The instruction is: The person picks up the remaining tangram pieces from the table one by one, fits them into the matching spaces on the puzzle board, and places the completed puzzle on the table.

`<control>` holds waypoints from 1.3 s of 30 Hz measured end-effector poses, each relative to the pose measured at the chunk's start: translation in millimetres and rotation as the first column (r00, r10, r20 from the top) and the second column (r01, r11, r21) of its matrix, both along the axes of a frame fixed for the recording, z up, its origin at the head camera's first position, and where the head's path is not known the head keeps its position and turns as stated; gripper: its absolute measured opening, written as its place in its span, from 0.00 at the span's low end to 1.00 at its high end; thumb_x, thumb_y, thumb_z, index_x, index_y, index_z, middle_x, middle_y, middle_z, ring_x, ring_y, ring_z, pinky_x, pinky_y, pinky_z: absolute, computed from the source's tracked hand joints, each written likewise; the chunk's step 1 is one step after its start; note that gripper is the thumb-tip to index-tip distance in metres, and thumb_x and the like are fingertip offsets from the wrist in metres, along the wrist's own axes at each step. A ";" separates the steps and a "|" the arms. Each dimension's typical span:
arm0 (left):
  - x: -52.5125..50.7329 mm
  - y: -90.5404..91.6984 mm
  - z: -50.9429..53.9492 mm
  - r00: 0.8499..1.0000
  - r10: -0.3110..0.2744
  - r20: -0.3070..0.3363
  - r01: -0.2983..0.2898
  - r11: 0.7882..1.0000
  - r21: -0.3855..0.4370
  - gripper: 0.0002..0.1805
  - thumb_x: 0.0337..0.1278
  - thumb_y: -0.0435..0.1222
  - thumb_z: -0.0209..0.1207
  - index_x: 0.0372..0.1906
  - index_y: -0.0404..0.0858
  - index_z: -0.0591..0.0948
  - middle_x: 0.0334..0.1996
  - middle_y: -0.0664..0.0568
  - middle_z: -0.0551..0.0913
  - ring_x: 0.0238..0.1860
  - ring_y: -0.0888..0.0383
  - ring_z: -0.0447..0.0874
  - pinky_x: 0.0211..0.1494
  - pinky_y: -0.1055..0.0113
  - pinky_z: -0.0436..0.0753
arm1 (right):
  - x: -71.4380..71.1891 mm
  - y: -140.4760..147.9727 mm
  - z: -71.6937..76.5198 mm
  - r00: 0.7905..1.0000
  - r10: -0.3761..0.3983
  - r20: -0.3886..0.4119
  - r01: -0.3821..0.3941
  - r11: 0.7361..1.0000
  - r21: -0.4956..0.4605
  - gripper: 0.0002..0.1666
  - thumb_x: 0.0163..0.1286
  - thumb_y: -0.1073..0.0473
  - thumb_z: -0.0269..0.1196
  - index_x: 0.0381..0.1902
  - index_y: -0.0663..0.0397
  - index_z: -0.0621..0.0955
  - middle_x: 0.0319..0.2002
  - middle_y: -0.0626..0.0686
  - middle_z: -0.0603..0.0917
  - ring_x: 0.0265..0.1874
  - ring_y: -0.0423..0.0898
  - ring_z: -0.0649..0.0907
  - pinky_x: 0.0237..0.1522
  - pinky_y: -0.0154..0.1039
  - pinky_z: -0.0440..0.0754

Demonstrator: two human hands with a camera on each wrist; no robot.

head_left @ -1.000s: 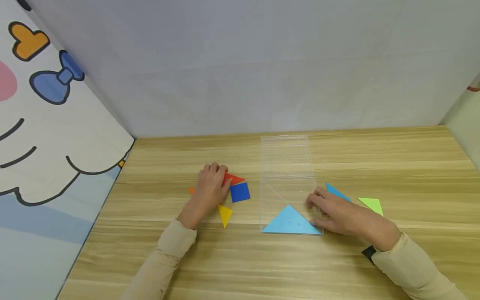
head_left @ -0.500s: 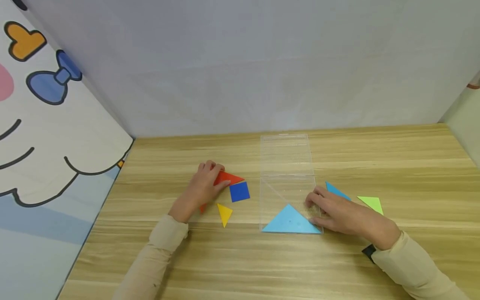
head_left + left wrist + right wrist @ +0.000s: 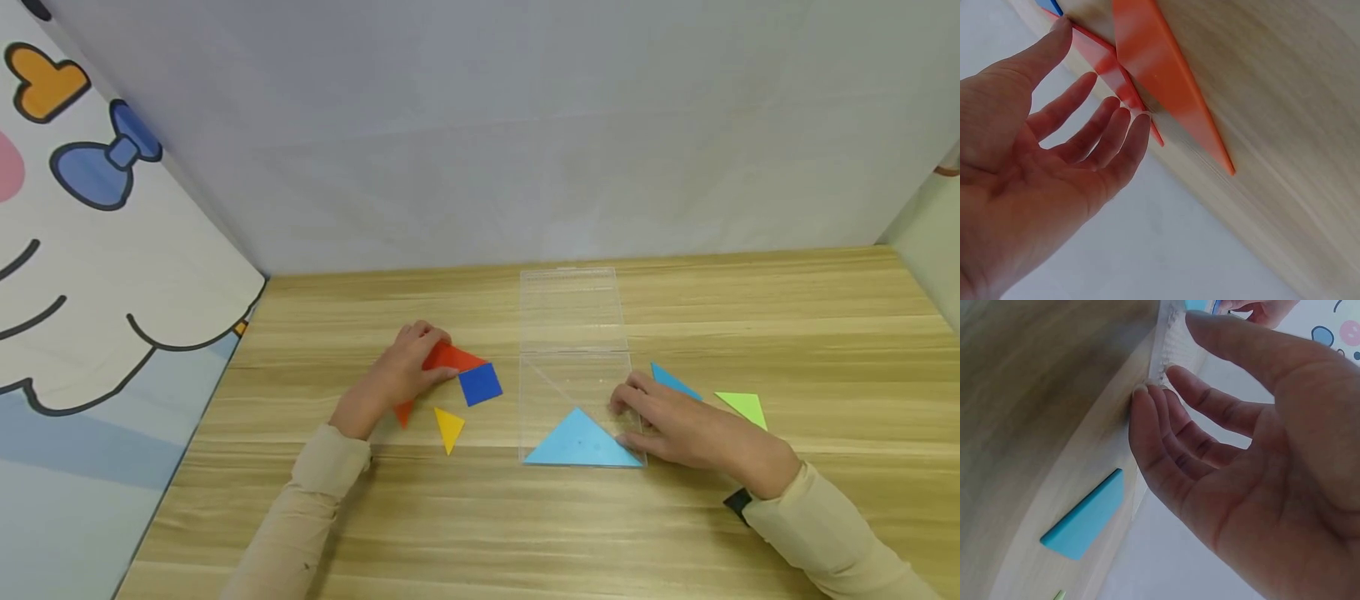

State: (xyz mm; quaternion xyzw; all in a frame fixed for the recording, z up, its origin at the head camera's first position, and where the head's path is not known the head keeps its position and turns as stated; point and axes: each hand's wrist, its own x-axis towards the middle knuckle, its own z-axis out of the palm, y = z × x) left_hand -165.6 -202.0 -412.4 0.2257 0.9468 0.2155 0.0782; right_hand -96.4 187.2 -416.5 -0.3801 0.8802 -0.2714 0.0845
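My left hand [image 3: 397,367] spans a red triangle [image 3: 456,358], the fingertips at its far edge and the thumb at its near edge beside a blue square [image 3: 480,384]. The square touches the triangle. Partly under that hand lies an orange piece [image 3: 1166,75], close to the red one. A clear, unfolded plastic case [image 3: 551,375] lies in the middle, with a large light blue triangle [image 3: 583,442] in its near half. My right hand [image 3: 678,425] rests at the case's right edge, fingers loosely bent, the fingertips [image 3: 1141,394] touching its rim.
A yellow triangle [image 3: 450,429] lies nearer than the blue square. Beyond the right hand are a blue piece [image 3: 675,382] and a light green piece [image 3: 745,408]. A black piece [image 3: 737,502] is partly hidden by the right sleeve. A pale curtain [image 3: 555,150] stands behind the table.
My left hand has shifted left, showing more of the red triangle. The triangle's tip has come slightly nearer and the blue square has turned a little. My right hand stays put.
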 end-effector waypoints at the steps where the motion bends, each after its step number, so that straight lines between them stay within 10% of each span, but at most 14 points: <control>1: -0.2 0.2 0.5 1.000 0.003 0.008 -0.003 1.000 0.004 0.23 0.65 0.38 0.68 0.58 0.29 0.77 0.56 0.37 0.74 0.58 0.40 0.69 0.61 0.48 0.75 | -0.1 0.0 -0.2 1.000 0.000 0.000 0.000 1.000 -0.001 0.14 0.69 0.60 0.70 0.47 0.54 0.77 0.40 0.46 0.72 0.30 0.35 0.67 0.34 0.34 0.73; 39: -6.2 5.6 -0.7 0.997 0.050 0.059 -0.045 0.996 -0.079 0.22 0.69 0.43 0.66 0.53 0.32 0.72 0.44 0.41 0.69 0.50 0.42 0.64 0.50 0.51 0.75 | -0.6 -3.5 -4.1 1.000 -0.022 -0.001 0.022 1.000 -0.004 0.10 0.72 0.60 0.68 0.44 0.53 0.76 0.38 0.46 0.72 0.30 0.35 0.67 0.34 0.34 0.73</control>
